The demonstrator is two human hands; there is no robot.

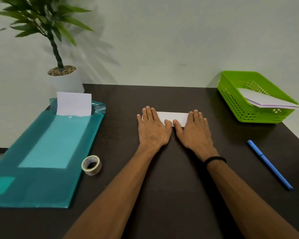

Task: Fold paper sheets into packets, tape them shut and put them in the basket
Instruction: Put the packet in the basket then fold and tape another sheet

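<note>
One dark table [162, 187] carries all items. One teal plastic folder [41, 161] lies along its left side, with one white sheet [74, 104] protruding from its far open end. One potted plant [62, 78] in a white pot stands behind the folder, beside the table's far left corner. One green perforated basket [235, 102] sits at the far right; it holds folded white packets [266, 100] stacked and leaning over its near rim, the number not determinable. One blue pen [269, 164] lies near the right edge, well apart from the hands.

One folded paper [173, 118], a narrow white strip, lies flat at centre table. Left hand [153, 128] and right hand [195, 131] both rest on it palm down, fingers straight and spread, pressing its two ends; the thumbs nearly meet at its near edge. One black band [214, 159] circles the right wrist. One tape roll [91, 165] stands on the table just beside the folder's right edge.
</note>
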